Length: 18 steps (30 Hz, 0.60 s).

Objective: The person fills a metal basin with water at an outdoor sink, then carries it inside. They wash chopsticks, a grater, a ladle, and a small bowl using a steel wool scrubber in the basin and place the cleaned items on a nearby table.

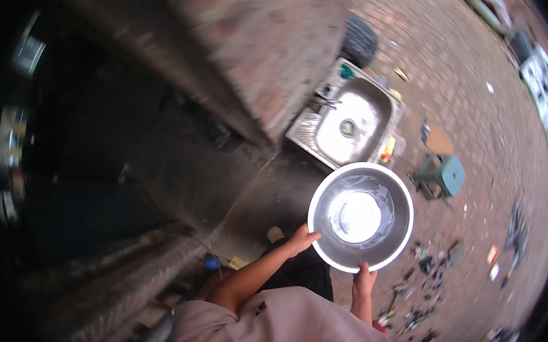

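A wide grey metal basin (329, 234) with a pale rim is held out in front of me, its open side up. What looks like a little water lies in it, with bright light glaring off the bottom. My left hand (302, 240) grips the rim at the left, its thumb over the edge. At the near side, my right hand (363, 280) is closed on the rim, thumb on top. Just beyond the basin stands a stainless steel sink (381, 109) with a tap (327, 100) at its left side.
A brick wall (265, 44) rises left of the sink. Right of the basin, a green plastic stool (451, 174) stands on the brick paving (451, 76). Scattered small items (427, 265) lie on the ground at the lower right. A dark doorway opens at the left.
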{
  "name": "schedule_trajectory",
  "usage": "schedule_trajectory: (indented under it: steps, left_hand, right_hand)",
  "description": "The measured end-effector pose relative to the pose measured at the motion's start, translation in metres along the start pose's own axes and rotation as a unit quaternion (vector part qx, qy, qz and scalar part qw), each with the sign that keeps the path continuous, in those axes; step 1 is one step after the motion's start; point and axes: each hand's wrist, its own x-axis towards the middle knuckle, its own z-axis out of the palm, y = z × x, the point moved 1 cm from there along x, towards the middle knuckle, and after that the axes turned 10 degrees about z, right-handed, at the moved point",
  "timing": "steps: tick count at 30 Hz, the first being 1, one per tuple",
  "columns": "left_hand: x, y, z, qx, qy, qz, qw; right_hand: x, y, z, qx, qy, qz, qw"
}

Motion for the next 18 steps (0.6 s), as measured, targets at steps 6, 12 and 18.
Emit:
schedule_trajectory:
  steps: [6,12,18]
  left_hand:
    - [-0.113,-0.010,-0.127,0.017,0.228,0.035,0.973]
    - [-0.199,0.058,-0.271,-0.036,0.383,0.069,0.920]
    - [-0.230,0.115,-0.421,-0.070,0.500,0.094,0.858]
  right_hand:
    - [-0.074,0.053,0.118,-0.141,-0.107,0.035,0.984]
    - [-0.116,0.137,0.256,-0.306,-0.211,0.033,0.928]
    - [-0.152,0.212,0.432,-0.366,-0.278,0.039,0.887]
